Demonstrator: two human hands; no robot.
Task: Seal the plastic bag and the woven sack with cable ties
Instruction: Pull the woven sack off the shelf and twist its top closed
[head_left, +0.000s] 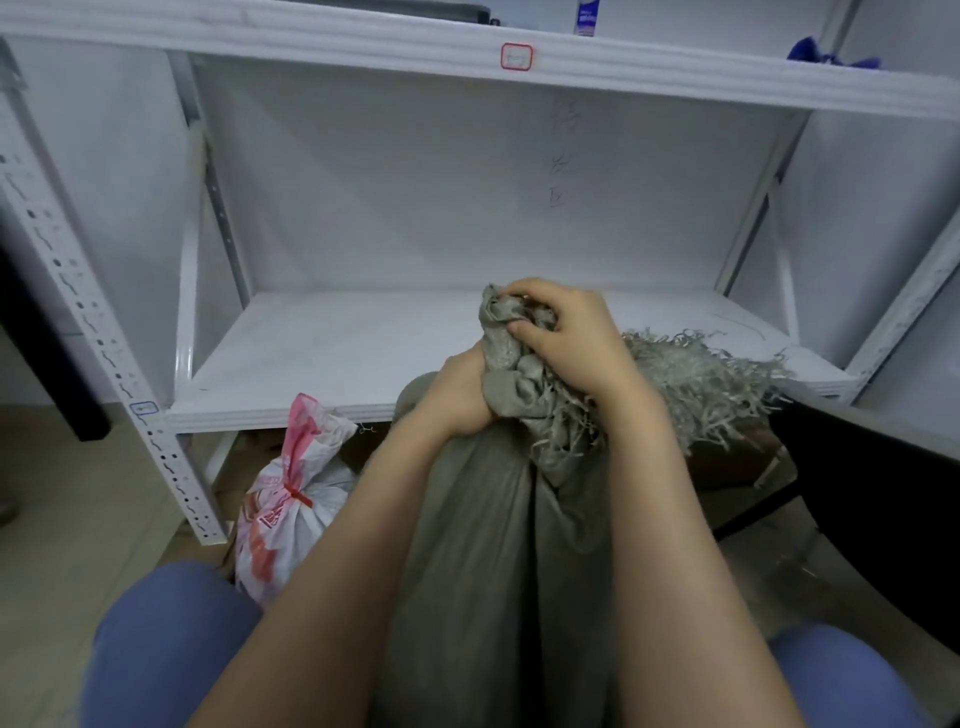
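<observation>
Two bare hands work at the top of the grey woven sack (478, 545), which stands upright between the person's knees in blue trousers (171, 639). The left grip (460, 397) is closed around the neck of the sack, just under the bunched mouth. The right grip (566, 332) holds the bunched fabric from above, with the fingers curled into it. Frayed threads (701, 384) of the sack's edge spread to the right, in front of the white shelf (337, 353). To the left, on the floor (78, 519), sits the white and red plastic bag (291, 519); a red cable tie (297, 496) is around its neck.
</observation>
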